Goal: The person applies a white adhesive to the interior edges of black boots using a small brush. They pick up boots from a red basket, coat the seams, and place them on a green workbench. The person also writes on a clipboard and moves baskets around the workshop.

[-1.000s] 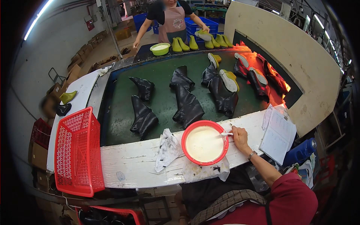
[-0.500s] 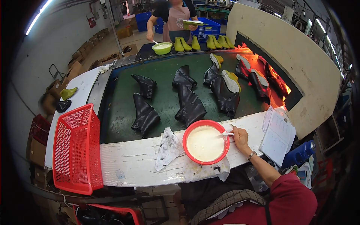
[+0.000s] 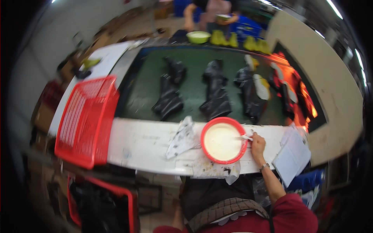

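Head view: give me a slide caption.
Right hand grips a white handle at a red bowl of creamy liquid, with black boots on a green surface beyond.

You are in a footwear workshop: black boot uppers (image 3: 169,97) lie on a green belt (image 3: 194,75) beside a red-glowing opening (image 3: 285,69), green foot-shaped forms (image 3: 218,38) line its far edge, 1 co-worker (image 3: 215,11) stands opposite, your white bench (image 3: 134,141) holds a red bowl (image 3: 203,136) of creamy liquid (image 3: 222,141), and cartons (image 3: 42,114) crowd the left.
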`<action>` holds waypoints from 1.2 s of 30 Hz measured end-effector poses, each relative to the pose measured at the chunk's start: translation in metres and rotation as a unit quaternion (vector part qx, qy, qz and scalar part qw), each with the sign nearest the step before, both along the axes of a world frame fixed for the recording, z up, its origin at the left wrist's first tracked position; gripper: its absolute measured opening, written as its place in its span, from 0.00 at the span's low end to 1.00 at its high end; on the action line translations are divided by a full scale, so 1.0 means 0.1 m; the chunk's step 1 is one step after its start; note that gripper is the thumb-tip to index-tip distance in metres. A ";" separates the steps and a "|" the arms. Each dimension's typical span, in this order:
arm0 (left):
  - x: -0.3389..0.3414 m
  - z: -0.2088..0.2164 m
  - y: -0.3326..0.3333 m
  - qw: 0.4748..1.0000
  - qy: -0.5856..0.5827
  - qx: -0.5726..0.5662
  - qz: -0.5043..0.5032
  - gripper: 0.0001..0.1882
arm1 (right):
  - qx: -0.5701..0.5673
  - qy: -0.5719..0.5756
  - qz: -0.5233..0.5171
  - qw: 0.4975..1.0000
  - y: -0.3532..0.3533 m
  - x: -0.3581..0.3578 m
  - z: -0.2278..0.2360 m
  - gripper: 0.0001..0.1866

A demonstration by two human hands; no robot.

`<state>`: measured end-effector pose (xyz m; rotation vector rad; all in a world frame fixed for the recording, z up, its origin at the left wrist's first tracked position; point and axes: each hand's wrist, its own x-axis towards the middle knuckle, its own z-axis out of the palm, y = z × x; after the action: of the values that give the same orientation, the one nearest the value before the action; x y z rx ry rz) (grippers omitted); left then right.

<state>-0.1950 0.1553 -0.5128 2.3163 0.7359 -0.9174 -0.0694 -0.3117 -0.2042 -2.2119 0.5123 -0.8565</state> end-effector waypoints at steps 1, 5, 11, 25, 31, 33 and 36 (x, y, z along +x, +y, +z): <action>-0.10 -0.06 0.01 0.999 0.001 -0.001 -0.036 0.28 | 0.017 0.011 -0.022 1.000 -0.08 -0.08 -0.05 0.23; 0.23 -0.71 0.10 0.968 -0.226 0.052 -0.095 0.14 | 0.102 -0.003 0.020 0.995 -0.06 0.02 -0.09 0.26; 0.57 0.15 -0.28 0.935 -0.286 -0.082 0.194 0.23 | 0.190 0.014 0.037 0.981 -0.06 0.01 -0.19 0.27; 0.37 4.95 1.19 0.656 -0.644 0.380 0.103 0.22 | 0.139 0.012 0.055 0.989 -0.28 -0.12 -0.22 0.28; 0.53 4.37 2.66 0.821 -0.486 0.275 0.118 0.76 | 0.147 0.011 0.077 0.986 -0.23 -0.03 -0.33 0.21; 0.53 3.88 3.12 0.844 -0.466 0.250 0.093 0.75 | 0.191 -0.062 0.107 0.974 -0.07 -0.04 -0.17 0.20; 0.84 4.20 2.49 0.864 -0.321 0.343 0.179 0.69 | 0.113 -0.082 0.129 0.982 -0.14 -0.13 -0.05 0.14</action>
<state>-0.1112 0.4046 -0.0927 2.6680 1.2513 0.3681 -0.0822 -0.3262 -0.2095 -1.9282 0.2250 -0.7909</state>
